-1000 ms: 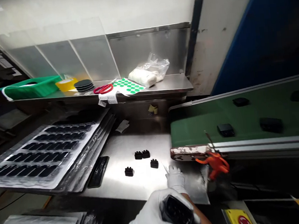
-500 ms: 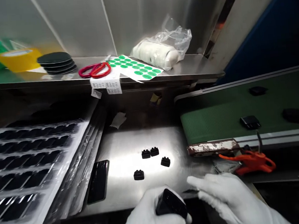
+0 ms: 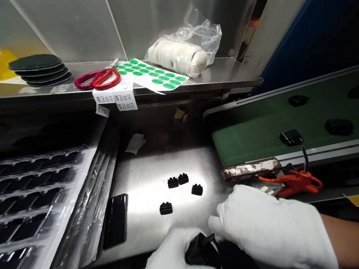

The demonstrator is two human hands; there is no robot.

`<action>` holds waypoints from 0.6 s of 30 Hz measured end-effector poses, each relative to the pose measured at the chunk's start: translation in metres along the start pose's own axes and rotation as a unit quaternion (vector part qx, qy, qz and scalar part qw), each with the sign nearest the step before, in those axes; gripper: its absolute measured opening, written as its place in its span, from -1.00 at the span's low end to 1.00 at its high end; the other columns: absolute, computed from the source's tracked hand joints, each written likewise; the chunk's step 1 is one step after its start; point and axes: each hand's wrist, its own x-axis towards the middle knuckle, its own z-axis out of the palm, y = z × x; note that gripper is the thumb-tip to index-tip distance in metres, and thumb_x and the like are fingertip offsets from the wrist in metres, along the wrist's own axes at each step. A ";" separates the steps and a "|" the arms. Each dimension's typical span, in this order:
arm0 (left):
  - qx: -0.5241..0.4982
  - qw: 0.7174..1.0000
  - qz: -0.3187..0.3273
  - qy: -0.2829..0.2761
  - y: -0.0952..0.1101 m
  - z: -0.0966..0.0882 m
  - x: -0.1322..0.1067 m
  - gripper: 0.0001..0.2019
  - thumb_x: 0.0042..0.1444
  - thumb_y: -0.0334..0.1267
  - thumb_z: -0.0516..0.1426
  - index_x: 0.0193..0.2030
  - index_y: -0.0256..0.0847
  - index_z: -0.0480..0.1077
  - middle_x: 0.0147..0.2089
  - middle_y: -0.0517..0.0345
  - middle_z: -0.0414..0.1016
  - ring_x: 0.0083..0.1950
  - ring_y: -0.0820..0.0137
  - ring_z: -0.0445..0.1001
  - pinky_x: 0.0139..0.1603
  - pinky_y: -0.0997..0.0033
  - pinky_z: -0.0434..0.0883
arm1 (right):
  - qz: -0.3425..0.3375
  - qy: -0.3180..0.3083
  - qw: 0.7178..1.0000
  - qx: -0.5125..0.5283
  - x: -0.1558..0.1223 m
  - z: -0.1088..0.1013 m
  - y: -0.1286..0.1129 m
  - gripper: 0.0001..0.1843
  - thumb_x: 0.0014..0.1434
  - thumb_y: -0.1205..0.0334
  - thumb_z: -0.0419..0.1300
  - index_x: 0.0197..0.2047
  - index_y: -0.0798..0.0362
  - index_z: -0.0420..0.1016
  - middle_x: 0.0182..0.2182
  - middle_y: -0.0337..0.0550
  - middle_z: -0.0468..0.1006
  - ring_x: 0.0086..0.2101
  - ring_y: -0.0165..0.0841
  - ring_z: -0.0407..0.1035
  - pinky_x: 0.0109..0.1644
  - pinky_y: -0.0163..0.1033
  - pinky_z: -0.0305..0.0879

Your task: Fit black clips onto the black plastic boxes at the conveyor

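My left hand [image 3: 174, 260], in a white glove, is wrapped around a black power adapter [image 3: 197, 250] low in the middle of the view. My right hand [image 3: 256, 220], also gloved, is closed just to the right of it, with the fingertips at the adapter's upper edge. A thin dark piece shows by those fingertips; I cannot make out what it is. Ahead of both hands, several small black plug pieces [image 3: 166, 208] with knobs on top lie on the metal tabletop [image 3: 143, 221].
Stacked clear trays [image 3: 65, 228] of black parts stand left, beside a black phone [image 3: 115, 220]. At right are a green conveyor [image 3: 247, 124] carrying black adapters and an orange-handled tool [image 3: 299, 181]. Red scissors [image 3: 107, 79], green stickers [image 3: 159, 79] and a bagged white roll [image 3: 179, 55] lie on the shelf.
My right hand has come left to the adapter, its stretched fingers now curled in. The left hand still holds the adapter. The conveyor's adapters and the whole scene have shifted slightly left in view.
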 end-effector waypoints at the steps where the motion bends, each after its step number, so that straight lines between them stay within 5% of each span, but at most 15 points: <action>1: 0.025 1.000 -0.016 0.002 0.001 0.001 0.000 -0.60 -0.22 -0.34 0.33 -0.15 -0.01 0.53 -0.34 0.25 0.57 -0.28 0.23 0.52 -0.38 0.45 0.36 | -0.008 -0.019 1.000 -0.005 0.000 -0.003 0.001 -0.85 -0.06 0.44 0.21 -0.52 -0.02 0.42 -0.72 -0.38 0.32 -0.73 -0.47 -0.09 -0.62 -0.25 -0.26; 4: 0.049 0.999 -0.020 0.002 0.004 0.002 0.001 -0.66 -0.23 -0.36 0.34 -0.22 -0.07 0.54 -0.36 0.29 0.53 -0.31 0.30 0.48 -0.34 0.46 0.36 | 0.023 -0.011 1.000 -0.009 -0.006 -0.004 0.001 -0.86 0.07 0.31 0.24 -0.50 -0.06 0.45 -0.70 -0.36 0.31 -0.74 -0.46 -0.03 -0.65 -0.29 -0.24; 7: -0.010 0.999 0.039 -0.026 0.000 0.002 0.005 -0.74 -0.30 -0.38 0.39 -0.37 -0.17 0.54 -0.42 0.29 0.48 -0.36 0.37 0.43 -0.34 0.46 0.34 | 0.077 0.093 0.992 -0.039 -0.012 0.010 -0.006 -0.87 0.17 0.05 0.21 -0.35 -0.11 0.48 -0.62 -0.28 0.38 -0.66 -0.36 0.19 -0.63 -0.28 -0.15; 11: -0.108 0.982 0.150 -0.025 -0.013 0.003 0.011 -0.62 -0.40 -0.39 0.46 -0.33 -0.20 0.56 -0.37 0.24 0.49 -0.27 0.31 0.47 -0.13 0.34 0.39 | 0.033 0.208 0.970 -0.124 -0.013 0.045 -0.023 -0.73 0.12 0.09 0.21 -0.15 0.05 0.48 -0.66 -0.26 0.39 -0.65 -0.32 0.22 -0.59 -0.19 -0.11; 18: 0.010 0.968 0.245 -0.050 -0.017 0.002 0.011 -0.73 -0.16 -0.33 0.41 -0.27 -0.25 0.54 -0.29 0.13 0.56 -0.27 0.32 0.50 -0.20 0.38 0.41 | 0.048 0.186 0.972 -0.135 -0.022 0.069 -0.036 -0.75 0.23 0.15 0.08 -0.06 0.05 0.38 -0.63 -0.26 0.37 -0.62 -0.34 0.15 -0.55 -0.16 -0.15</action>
